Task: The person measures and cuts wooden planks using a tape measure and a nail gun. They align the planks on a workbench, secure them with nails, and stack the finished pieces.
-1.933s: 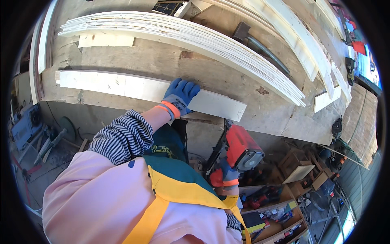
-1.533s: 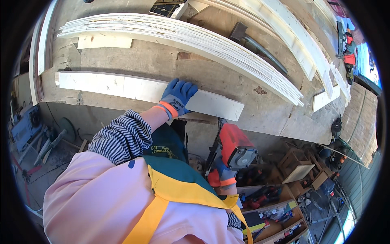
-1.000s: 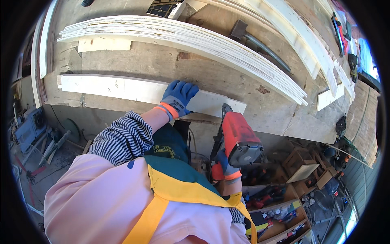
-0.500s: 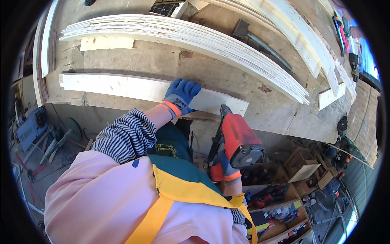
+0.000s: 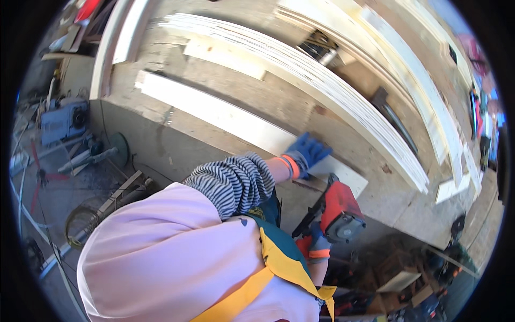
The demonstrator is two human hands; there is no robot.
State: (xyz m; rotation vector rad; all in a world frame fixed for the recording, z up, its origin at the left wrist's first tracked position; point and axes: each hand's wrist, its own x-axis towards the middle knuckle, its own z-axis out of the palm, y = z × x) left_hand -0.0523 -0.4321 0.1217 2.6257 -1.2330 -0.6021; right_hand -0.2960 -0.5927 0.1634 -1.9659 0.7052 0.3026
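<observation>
One big wooden workbench fills most of the view, and everything else is told from it. On the far side of the workbench lies a long stack of thin pale strips, running from one end to the other. Past that stack, more long pale boards lie along the far edge of the workbench.

On the near part of the workbench lies one flat white board. It is long and sits close to the near edge. A shorter pale piece lies between the white board and the stack.

The left hand wears a blue glove with an orange cuff. It lies flat on top of the white board, near the board's right end, with the fingers spread and pressing down. It does not wrap around anything.

Just off the near edge of the workbench, below the board's right end, is a red power tool with a round grey end. The right hand, also in a blue glove, is closed around the tool's handle and holds it up close to the workbench edge. If the tool touches the board, that cannot be seen.

Down on the floor to the left of the workbench sit a blue machine and a coil of wire.
</observation>
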